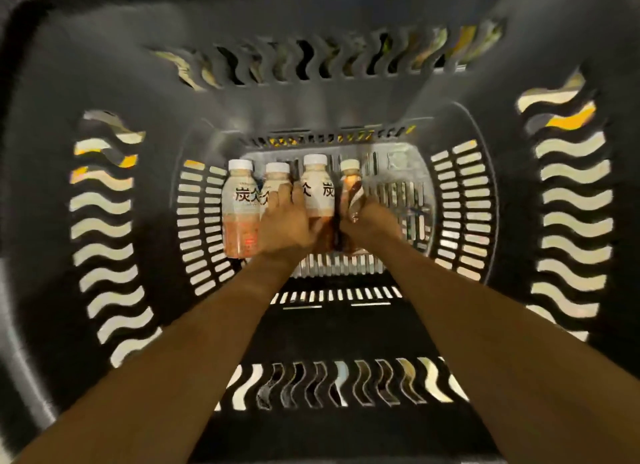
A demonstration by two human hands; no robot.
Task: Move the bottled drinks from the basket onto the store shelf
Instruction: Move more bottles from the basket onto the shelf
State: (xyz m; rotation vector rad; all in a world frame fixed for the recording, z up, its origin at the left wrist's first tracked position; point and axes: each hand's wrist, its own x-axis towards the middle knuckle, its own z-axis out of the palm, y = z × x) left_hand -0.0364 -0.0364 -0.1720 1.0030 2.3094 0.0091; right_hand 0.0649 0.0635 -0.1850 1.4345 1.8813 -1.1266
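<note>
- I am stretching both bare forearms straight down into the deep black basket (pixel 104 82), hands meeting at its slatted floor.
- My left hand (pixel 284 221) is lying palm-down, fingers (pixel 284 195) curling over the second bottle (pixel 273 183) and touching the third bottle (pixel 317 189).
- My right hand (pixel 372 221) is gripping the fourth bottle (pixel 350 186) from its right side; its fingers are hidden.
- The first bottle (pixel 239 207) is lying untouched at the row's left, white caps pointing away from me.
</note>
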